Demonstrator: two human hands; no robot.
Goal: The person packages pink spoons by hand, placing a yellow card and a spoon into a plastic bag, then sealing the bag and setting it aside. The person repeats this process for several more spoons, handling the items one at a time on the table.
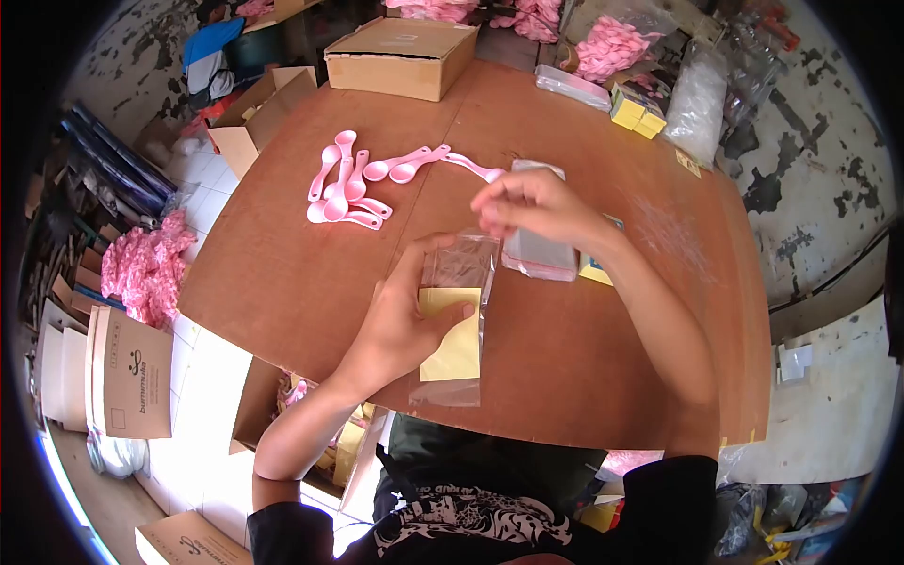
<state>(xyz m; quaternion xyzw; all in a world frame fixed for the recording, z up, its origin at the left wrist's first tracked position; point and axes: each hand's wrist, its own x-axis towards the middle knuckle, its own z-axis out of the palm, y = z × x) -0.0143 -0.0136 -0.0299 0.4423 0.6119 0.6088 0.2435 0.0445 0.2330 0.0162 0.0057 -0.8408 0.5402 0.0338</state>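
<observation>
My left hand point(407, 315) grips a clear plastic bag point(459, 325) with a yellow card point(456, 344) inside, holding it flat near the table's front edge. My right hand point(533, 207) hovers just above the bag's open top, fingers pinched together; whether anything is between them I cannot tell. Several pink plastic spoons point(353, 184) lie in a loose pile on the brown table point(282, 273) to the far left. One more pink spoon point(471, 168) lies just beyond my right hand. A stack of clear bags point(539, 254) rests under my right wrist.
A closed cardboard box point(400, 56) sits at the table's far edge, an open carton point(256, 118) at its left corner. Yellow boxes point(638, 111) and bags of pink items point(610, 45) stand far right. Cartons point(127, 372) and pink goods point(146, 268) fill the floor left.
</observation>
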